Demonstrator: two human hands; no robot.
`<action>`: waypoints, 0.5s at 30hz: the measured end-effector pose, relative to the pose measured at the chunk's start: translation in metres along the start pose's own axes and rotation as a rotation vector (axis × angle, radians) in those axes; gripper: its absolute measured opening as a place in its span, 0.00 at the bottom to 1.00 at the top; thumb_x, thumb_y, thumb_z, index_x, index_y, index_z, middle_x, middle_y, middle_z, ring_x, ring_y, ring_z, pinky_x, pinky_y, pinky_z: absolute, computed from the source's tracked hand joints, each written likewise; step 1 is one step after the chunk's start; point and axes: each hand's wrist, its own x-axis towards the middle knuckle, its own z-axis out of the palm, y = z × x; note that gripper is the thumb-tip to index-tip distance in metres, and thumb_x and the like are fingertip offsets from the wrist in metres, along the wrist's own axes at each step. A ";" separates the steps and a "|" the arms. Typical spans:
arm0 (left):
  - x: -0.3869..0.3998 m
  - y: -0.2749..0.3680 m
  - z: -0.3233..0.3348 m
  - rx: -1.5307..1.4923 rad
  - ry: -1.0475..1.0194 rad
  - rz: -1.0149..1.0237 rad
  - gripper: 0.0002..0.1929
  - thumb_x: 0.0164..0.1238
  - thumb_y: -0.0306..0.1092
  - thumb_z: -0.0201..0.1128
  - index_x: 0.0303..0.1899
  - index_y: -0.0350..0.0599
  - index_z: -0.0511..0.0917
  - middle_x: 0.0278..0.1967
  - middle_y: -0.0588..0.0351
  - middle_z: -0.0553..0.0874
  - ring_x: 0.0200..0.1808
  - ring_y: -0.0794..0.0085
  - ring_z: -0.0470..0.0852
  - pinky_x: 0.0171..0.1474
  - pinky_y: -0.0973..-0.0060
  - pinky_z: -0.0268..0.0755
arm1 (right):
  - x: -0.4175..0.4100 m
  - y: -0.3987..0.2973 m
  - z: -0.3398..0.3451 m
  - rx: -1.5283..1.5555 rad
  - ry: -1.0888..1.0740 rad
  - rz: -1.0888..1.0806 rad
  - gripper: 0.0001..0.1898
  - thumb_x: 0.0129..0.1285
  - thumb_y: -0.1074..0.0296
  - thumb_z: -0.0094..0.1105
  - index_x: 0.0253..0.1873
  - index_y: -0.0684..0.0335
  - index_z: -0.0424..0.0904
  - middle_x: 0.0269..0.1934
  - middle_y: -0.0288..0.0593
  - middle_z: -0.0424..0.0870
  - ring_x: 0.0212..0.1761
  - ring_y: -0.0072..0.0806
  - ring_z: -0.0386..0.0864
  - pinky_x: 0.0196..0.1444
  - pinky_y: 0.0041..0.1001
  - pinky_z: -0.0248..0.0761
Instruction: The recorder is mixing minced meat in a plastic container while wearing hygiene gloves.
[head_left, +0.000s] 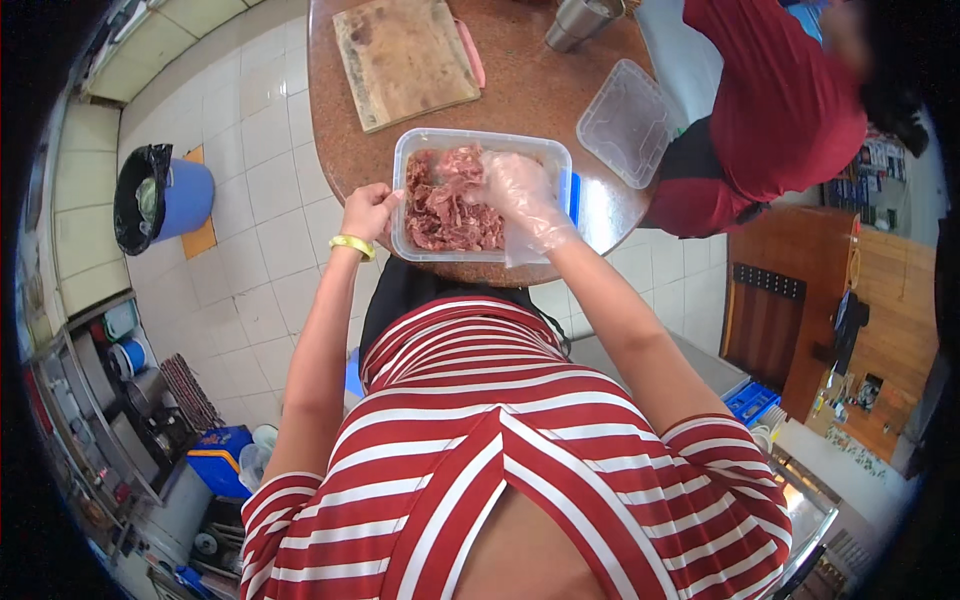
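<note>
A clear plastic container (480, 137) of raw sliced meat (450, 214) stands at the near edge of the table. My left hand (370, 212), bare and with a yellow-green bangle at the wrist, grips the container's left rim between thumb and fingers. Inside the container, my right hand (517, 187) wears a clear plastic glove and presses into the meat on the right side. Its fingertips are partly hidden among the meat, so whether they close on a piece is unclear. Something blue shows beside the container's right wall.
A worn wooden chopping board (405, 60) lies at the back left of the brown table (517, 90), over a pink item. A metal cup (581, 22) and a clear plastic lid (626, 124) are at the right. A person in dark red (787, 112) is beyond. A blue bin (184, 195) stands left.
</note>
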 end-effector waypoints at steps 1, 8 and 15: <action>0.000 -0.001 -0.001 -0.010 0.010 0.006 0.16 0.72 0.39 0.65 0.28 0.38 0.81 0.18 0.58 0.82 0.16 0.77 0.78 0.21 0.75 0.68 | 0.002 0.006 0.003 -0.007 -0.008 -0.014 0.24 0.52 0.64 0.75 0.53 0.63 0.79 0.41 0.55 0.86 0.49 0.52 0.84 0.51 0.45 0.76; 0.001 -0.008 0.001 0.074 0.095 0.038 0.17 0.65 0.44 0.69 0.28 0.37 0.83 0.19 0.49 0.83 0.20 0.66 0.81 0.28 0.65 0.71 | 0.006 0.002 0.046 0.251 0.003 -0.440 0.14 0.48 0.75 0.68 0.42 0.65 0.78 0.39 0.59 0.83 0.46 0.55 0.82 0.50 0.46 0.76; 0.004 0.007 -0.010 0.093 0.057 0.061 0.17 0.66 0.44 0.68 0.28 0.38 0.83 0.17 0.49 0.82 0.19 0.66 0.82 0.27 0.66 0.72 | 0.020 -0.031 0.059 0.132 0.019 -0.101 0.15 0.58 0.62 0.69 0.45 0.66 0.80 0.39 0.59 0.85 0.46 0.53 0.84 0.47 0.46 0.76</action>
